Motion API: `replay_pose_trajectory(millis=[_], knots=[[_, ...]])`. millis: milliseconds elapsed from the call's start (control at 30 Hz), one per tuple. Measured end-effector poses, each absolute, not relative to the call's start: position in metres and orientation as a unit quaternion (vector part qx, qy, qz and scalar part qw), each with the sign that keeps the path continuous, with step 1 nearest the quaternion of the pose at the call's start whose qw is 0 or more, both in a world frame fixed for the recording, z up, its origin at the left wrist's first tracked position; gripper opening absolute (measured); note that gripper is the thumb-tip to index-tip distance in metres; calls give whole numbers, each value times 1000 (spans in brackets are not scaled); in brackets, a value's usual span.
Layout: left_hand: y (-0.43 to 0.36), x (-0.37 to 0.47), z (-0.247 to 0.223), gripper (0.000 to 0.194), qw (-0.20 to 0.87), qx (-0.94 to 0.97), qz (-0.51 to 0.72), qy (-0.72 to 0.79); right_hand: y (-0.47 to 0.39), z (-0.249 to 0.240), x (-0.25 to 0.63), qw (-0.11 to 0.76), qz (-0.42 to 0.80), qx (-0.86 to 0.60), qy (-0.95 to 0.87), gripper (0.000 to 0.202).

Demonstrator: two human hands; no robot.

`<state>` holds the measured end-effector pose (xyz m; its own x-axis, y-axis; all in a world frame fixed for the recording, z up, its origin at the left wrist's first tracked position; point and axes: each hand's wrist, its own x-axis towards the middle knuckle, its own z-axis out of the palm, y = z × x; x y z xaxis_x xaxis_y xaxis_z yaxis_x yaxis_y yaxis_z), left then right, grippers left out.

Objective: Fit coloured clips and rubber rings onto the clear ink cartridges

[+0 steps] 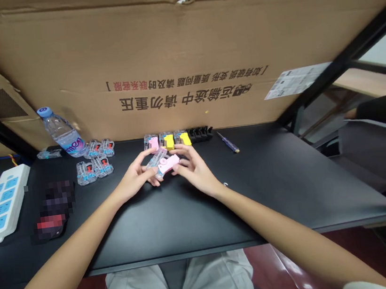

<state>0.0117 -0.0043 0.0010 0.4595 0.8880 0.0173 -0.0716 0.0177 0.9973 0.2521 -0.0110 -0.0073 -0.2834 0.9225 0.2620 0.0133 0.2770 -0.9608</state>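
Over the black table, my left hand (133,177) is closed around a small clear plastic case (156,160), thumb on its near side. A pink plastic part (169,163) with a round ring lies against the case; whether the two are joined I cannot tell. On the other side, my right hand (198,170) pinches the pink part's right end between thumb and fingers. Just behind my hands stands a row of similar clear cases, one with a pink part (153,143) and two with yellow parts (169,142). Several black plastic pieces (200,134) continue this row to the right.
Several clear cases with red and blue insides (86,172) sit at the left, near a water bottle (65,135). Further left are a blurred dark object (54,208) and a white power strip (3,205). A screwdriver (228,142) lies right. Cardboard (180,46) walls the back.
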Motion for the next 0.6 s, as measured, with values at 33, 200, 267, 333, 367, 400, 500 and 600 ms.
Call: replay_pose_trajectory(millis=[33, 200, 267, 333, 367, 400, 500, 600], knots=[[-4, 12, 2, 87, 637, 568, 388, 348, -10, -6, 255, 475, 421, -354, -687, 54], [-3, 12, 5, 79, 706, 499, 395, 311, -9, -1, 259, 460, 276, -376, -756, 28], [-5, 12, 5, 80, 688, 528, 385, 317, -10, -1, 255, 464, 357, -404, -702, 33], [-8, 13, 6, 71, 630, 594, 362, 346, -12, -1, 250, 455, 455, -409, -647, 41], [-9, 14, 6, 65, 598, 624, 350, 362, -13, -1, 248, 445, 490, -404, -631, 45], [-11, 15, 6, 59, 571, 647, 341, 374, -14, -1, 246, 432, 515, -398, -624, 47], [-12, 16, 9, 48, 525, 671, 346, 392, -14, 2, 246, 412, 542, -391, -619, 50], [-10, 13, 14, 44, 483, 674, 382, 408, -9, 4, 252, 454, 520, -420, -589, 50]])
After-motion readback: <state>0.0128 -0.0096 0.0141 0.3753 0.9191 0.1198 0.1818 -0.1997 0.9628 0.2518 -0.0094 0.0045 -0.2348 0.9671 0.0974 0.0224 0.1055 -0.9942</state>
